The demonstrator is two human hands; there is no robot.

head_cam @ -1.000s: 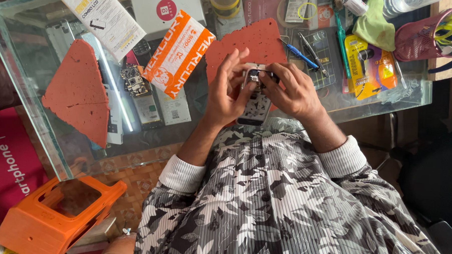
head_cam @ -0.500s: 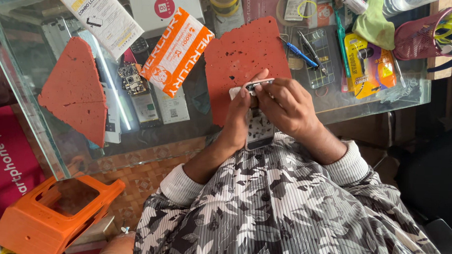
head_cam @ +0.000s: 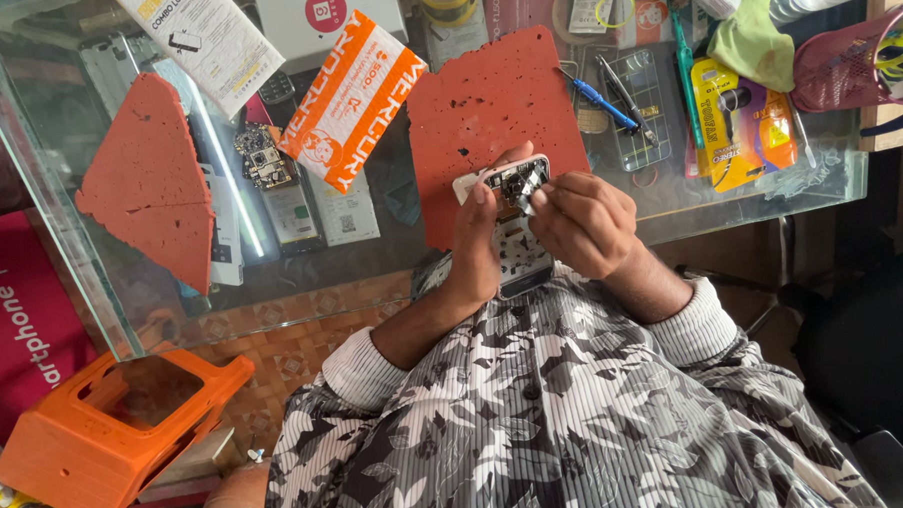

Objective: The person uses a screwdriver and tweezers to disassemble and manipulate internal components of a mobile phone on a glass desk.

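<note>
**A:** Your left hand (head_cam: pixel 475 247) is wrapped around the opened phone (head_cam: pixel 517 226), holding it up off the glass surface (head_cam: pixel 794 191), just over the near edge of the red mat (head_cam: pixel 491 115). Your right hand (head_cam: pixel 583 224) is pinched narrow on a small metal part (head_cam: pixel 522 189) at the top of the phone's exposed inside.

**B:** What's the worry?

**A:** You're working in the air, right at the surface's edge. If that pinch slips, I'd expect the part to drop past the mat into your lap or onto the floor, and it's small enough to vanish against your patterned shirt (head_cam: pixel 585 429). Pulling hard could also bend it or tear whatever it joins; I can't tell how it's fastened.

**B:** And the phone itself?

**A:** It's a flat, rigid slab with a pale rim, and you're gripping it from one side only. A twist from the right hand could lever it out of your palm onto hard glass.

**B:** The mat would help?

**A:** Probably. It looks soft and rubbery, pitted with dark marks, with an irregular cut edge. The glass is smooth and slick; the blue screwdriver (head_cam: pixel 597 99) lying near the mat could roll on it.
</note>
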